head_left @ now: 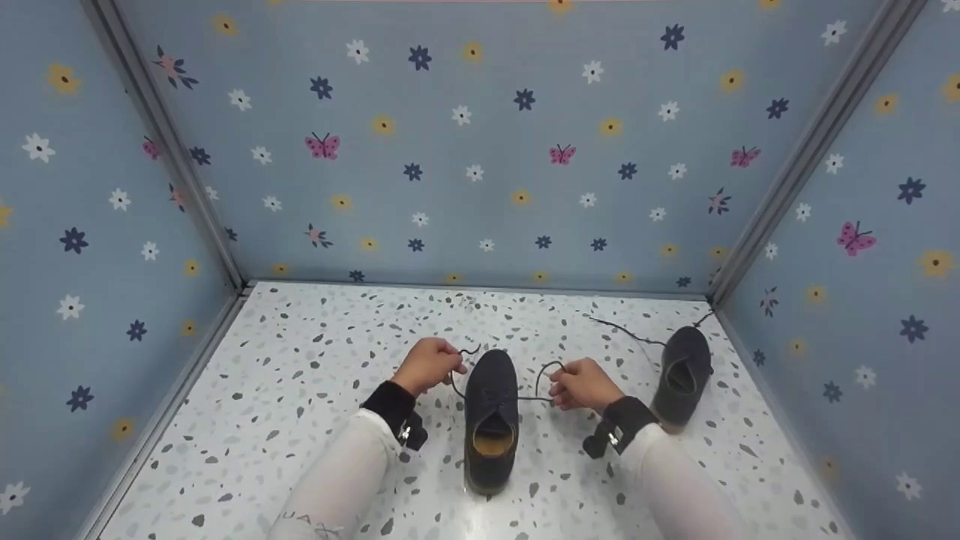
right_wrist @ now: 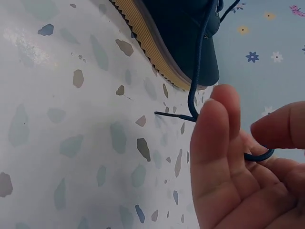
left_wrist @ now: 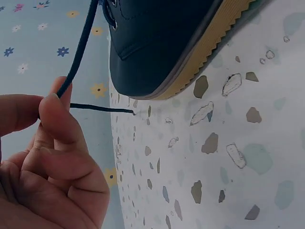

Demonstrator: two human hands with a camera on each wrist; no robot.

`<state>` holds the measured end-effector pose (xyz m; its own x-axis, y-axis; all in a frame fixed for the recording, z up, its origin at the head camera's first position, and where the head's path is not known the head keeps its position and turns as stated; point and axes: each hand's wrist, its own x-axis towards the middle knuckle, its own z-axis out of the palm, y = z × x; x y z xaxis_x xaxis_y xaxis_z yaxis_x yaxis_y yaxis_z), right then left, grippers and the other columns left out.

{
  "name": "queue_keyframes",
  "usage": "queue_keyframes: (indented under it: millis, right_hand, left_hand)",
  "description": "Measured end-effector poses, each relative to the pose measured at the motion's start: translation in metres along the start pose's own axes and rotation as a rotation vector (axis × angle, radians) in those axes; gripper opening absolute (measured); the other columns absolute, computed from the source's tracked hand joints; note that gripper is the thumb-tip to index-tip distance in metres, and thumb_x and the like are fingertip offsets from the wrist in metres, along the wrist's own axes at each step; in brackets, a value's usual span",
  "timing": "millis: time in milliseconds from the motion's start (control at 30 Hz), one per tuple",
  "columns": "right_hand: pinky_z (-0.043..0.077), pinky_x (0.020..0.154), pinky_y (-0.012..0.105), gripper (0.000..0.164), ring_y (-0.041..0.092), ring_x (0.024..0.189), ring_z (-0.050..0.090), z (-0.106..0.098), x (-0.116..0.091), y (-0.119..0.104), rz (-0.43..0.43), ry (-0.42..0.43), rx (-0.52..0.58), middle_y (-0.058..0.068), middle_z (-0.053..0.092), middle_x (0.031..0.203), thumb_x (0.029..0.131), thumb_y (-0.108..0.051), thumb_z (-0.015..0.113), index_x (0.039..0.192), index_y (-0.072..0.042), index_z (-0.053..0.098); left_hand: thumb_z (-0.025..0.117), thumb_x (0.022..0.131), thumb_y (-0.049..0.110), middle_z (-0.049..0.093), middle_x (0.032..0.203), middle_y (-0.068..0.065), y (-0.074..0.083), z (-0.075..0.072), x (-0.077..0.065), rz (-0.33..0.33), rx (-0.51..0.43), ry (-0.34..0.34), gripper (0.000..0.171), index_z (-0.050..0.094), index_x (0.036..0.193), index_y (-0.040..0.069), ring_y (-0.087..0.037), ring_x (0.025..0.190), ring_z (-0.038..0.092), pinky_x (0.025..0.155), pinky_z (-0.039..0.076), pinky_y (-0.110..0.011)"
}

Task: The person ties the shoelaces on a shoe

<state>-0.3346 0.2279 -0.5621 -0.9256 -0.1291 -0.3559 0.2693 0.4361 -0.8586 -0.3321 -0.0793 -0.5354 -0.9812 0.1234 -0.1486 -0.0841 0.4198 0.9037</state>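
Observation:
A dark navy lace-up shoe stands upright on the floor between the two hands, its toe pointing away. In the left wrist view the left hand pinches one end of its shoelace between thumb and finger, and the tip sticks out past them. To the shoe's right, the right hand holds the other lace end with curled fingers. That lace runs down from the eyelets to the fingertips in the right wrist view, and a bend of it shows by the palm. Both laces stretch out sideways from the shoe.
A second dark shoe stands at the right, its laces spread loose on the floor. The speckled white floor is bounded by blue flowered panels at the back and both sides, joined by grey metal posts.

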Motion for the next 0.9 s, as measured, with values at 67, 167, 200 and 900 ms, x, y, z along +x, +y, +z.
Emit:
queue_keyframes:
  millis: [67, 167, 200, 900]
  right_hand:
    - [0.059, 0.064, 0.033, 0.027, 0.016, 0.068, 0.069, -0.001, -0.003, 0.000, 0.000, -0.014, -0.017, 0.013, 0.072, 0.087, 0.093, -0.003, 0.048, 0.114, 0.009, 0.061]
    - [0.059, 0.065, 0.033, 0.027, 0.016, 0.068, 0.070, -0.002, -0.006, -0.001, -0.006, -0.027, -0.071, 0.013, 0.073, 0.092, 0.094, -0.001, 0.048, 0.117, 0.007, 0.061]
    - [0.059, 0.065, 0.032, 0.028, 0.016, 0.068, 0.070, -0.003, -0.007, -0.002, -0.009, -0.030, -0.095, 0.013, 0.073, 0.094, 0.094, -0.003, 0.049, 0.118, 0.006, 0.061]
    - [0.052, 0.051, 0.027, 0.019, 0.016, 0.059, 0.069, -0.012, -0.013, -0.001, -0.090, 0.041, -0.225, 0.008, 0.077, 0.087, 0.098, -0.019, 0.051, 0.087, -0.004, 0.055]
  left_hand:
    - [0.056, 0.091, 0.014, 0.076, 0.082, -0.006, 0.005, 0.003, 0.001, 0.038, 0.016, 0.017, 0.014, 0.065, 0.095, 0.004, -0.010, 0.050, 0.056, 0.045, 0.039, -0.022]
    - [0.056, 0.093, 0.015, 0.076, 0.085, -0.010, 0.014, 0.009, 0.004, 0.083, 0.015, 0.024, 0.014, 0.063, 0.099, 0.004, -0.010, 0.051, 0.056, 0.049, 0.041, -0.022]
    - [0.056, 0.094, 0.016, 0.076, 0.086, -0.011, 0.016, 0.012, 0.005, 0.098, 0.020, 0.024, 0.014, 0.062, 0.101, 0.005, -0.011, 0.052, 0.057, 0.049, 0.041, -0.022]
    - [0.068, 0.090, 0.027, 0.076, 0.085, -0.004, 0.016, 0.025, 0.000, 0.195, 0.189, -0.131, 0.020, 0.070, 0.097, 0.008, -0.026, 0.084, 0.072, 0.066, 0.051, -0.027]
